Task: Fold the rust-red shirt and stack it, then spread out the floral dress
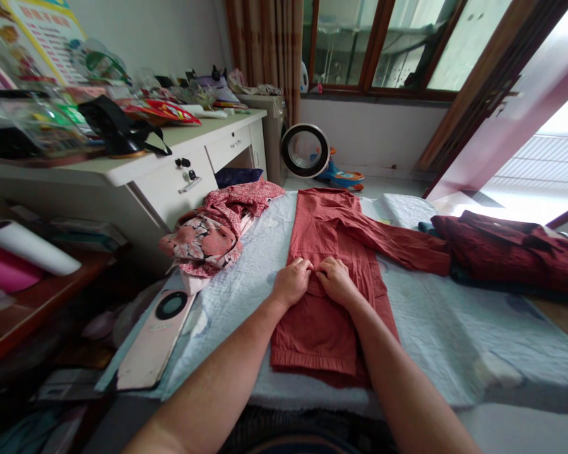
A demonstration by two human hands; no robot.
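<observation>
A rust-red shirt (326, 239) lies flat along the pale blue quilted bed cover (435, 315), one sleeve stretched out to the right. My left hand (291, 282) and my right hand (335, 279) rest side by side on the shirt's middle. Both have curled fingers pinching the fabric at the same spot, knuckles almost touching.
A crumpled red floral garment (218, 230) lies at the bed's left edge. A dark maroon garment (511, 255) lies at the right. A cluttered white desk (161, 167) stands to the left, a round fan (305, 151) on the floor behind. A pink flat device (158, 334) lies beside the bed.
</observation>
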